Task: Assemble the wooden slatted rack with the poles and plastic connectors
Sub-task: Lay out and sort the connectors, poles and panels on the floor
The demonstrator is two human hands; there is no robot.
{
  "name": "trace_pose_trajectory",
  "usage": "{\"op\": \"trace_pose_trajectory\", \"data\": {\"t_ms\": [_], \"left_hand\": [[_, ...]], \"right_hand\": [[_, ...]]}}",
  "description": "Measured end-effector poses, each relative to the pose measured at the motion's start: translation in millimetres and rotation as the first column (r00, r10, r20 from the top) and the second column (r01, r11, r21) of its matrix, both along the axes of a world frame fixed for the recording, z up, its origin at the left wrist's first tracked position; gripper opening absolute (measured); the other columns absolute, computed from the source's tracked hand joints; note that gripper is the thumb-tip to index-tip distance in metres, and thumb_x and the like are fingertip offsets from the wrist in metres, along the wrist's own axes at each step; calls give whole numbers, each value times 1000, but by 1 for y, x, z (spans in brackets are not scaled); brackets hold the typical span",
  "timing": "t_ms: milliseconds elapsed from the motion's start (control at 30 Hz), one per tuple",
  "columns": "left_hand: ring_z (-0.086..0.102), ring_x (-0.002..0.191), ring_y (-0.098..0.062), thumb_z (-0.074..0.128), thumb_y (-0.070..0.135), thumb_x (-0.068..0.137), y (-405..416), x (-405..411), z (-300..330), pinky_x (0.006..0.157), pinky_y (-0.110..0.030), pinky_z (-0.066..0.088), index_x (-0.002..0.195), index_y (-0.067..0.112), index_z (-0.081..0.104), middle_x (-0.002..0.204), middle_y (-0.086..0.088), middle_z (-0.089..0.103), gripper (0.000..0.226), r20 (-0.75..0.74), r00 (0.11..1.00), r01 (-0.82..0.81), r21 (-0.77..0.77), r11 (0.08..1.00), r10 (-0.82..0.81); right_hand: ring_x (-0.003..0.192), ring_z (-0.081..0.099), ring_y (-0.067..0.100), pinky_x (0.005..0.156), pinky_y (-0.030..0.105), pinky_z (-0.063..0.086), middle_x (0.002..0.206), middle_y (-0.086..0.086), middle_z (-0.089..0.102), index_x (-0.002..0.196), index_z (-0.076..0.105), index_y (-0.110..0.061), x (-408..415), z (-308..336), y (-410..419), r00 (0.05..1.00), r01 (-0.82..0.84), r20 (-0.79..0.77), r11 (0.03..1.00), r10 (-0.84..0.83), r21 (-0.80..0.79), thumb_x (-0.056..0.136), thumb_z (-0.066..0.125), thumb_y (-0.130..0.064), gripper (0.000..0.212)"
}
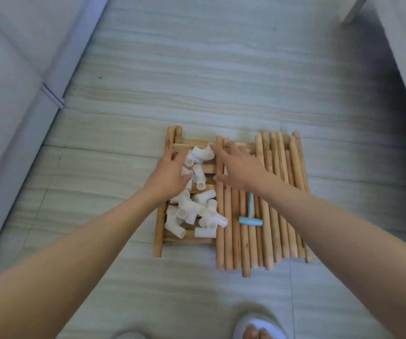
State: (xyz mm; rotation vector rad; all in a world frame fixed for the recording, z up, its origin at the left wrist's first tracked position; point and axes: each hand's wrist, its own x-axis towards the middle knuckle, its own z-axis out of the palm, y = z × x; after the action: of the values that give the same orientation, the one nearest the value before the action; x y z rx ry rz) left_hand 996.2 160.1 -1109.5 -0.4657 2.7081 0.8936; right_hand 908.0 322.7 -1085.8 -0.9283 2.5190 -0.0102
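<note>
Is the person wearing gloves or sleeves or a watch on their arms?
No. The left hand and right hand are bare, with no gloves or rings that show. Both forearms are bare too: no sleeves, watch or bracelet as far as the picture reaches. The picture is a little blurry, so tiny marks cannot be told.

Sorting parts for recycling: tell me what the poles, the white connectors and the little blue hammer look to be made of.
Poles: bare, unpainted wood, to judge by the tan colour, grain streaks and knots.
White connectors: likely moulded plastic; smooth, uniform white hollow tubes with a matt sheen.
Blue hammer: probably plastic; even pale blue all over, with no metal gleam.
</note>
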Motion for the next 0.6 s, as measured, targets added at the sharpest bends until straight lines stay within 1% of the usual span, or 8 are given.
{"op": "trace_pose_trajectory", "data": {"t_ms": [67, 133, 200, 267, 333, 367, 500, 600], "left_hand": [[35, 132, -29, 53, 21, 92, 0, -14, -11, 101, -45, 41, 147, 22, 24, 149, -9, 23, 62, 19, 998, 67, -28, 997, -66], [38, 130, -29, 51, 21, 94, 0, -23, -19, 100, -44, 41, 147, 22, 24, 148, -9, 27, 60, 11, 997, 75, -15, 997, -75], [42, 127, -25, 50, 19, 95, 1, -22, -23, 100, -35, 38, 143, 21, 35, 145, -8, 35, 51, -71, 997, -7, 36, 999, 10], [48, 119, -23, 51, 17, 95, 5, -17, -24, 92, -25, 36, 134, 17, 49, 136, -6, 45, 39, -182, 979, -84, 55, 995, 92], [51, 111, -21, 52, 16, 95, 8, -10, -24, 85, -19, 33, 128, 15, 57, 126, -6, 51, 33, -252, 960, -117, 48, 992, 125], [52, 108, -20, 52, 16, 94, 9, -8, -23, 82, -18, 33, 125, 14, 59, 122, -6, 53, 32, -274, 952, -129, 48, 991, 137], [54, 101, -23, 55, 15, 93, 6, -8, -13, 81, -23, 37, 115, 10, 65, 117, -8, 54, 25, -280, 944, -167, 46, 985, 173], [49, 115, -24, 60, 14, 89, 9, -9, -14, 92, -34, 44, 138, 22, 43, 139, -7, 37, 52, -114, 992, -47, 37, 998, 51]], "right_hand": [[139, 21, 33, 99, 44, 39, 154, 14, 12, 150, 7, -28, -2, -11, -11, 997, -50, -54, 998, 52, 32, 93, 51, -38, 73], [132, 31, 34, 82, 41, 45, 149, 16, 21, 148, 15, -26, -3, -21, -17, 985, -41, -165, 999, 42, 5, 96, 44, -36, 60], [122, 42, 34, 64, 35, 39, 141, 18, 32, 140, 31, -22, 0, -27, -19, 964, -55, -259, 998, 54, 4, 97, 44, -34, 46], [111, 52, 35, 55, 31, 33, 127, 20, 49, 122, 50, -14, 2, -29, -18, 955, -94, -280, 995, 100, 34, 91, 58, -24, 34], [94, 63, 32, 46, 26, 27, 97, 14, 64, 101, 61, -10, 4, -25, -17, 933, -142, -331, 990, 141, 20, 77, 74, -16, 27], [92, 63, 30, 45, 26, 27, 95, 11, 63, 102, 60, -9, 3, -23, -16, 928, -148, -347, 989, 137, -6, 80, 71, -14, 25], [96, 58, 30, 60, 32, 36, 121, 11, 52, 129, 41, -8, 1, -13, -17, 955, 37, -280, 978, -94, -203, 100, 37, -16, 30], [103, 57, 30, 72, 32, 41, 120, 13, 56, 129, 45, -5, 6, -1, -17, 947, 246, -128, 922, -294, -298, 100, 36, -24, 35]]}}
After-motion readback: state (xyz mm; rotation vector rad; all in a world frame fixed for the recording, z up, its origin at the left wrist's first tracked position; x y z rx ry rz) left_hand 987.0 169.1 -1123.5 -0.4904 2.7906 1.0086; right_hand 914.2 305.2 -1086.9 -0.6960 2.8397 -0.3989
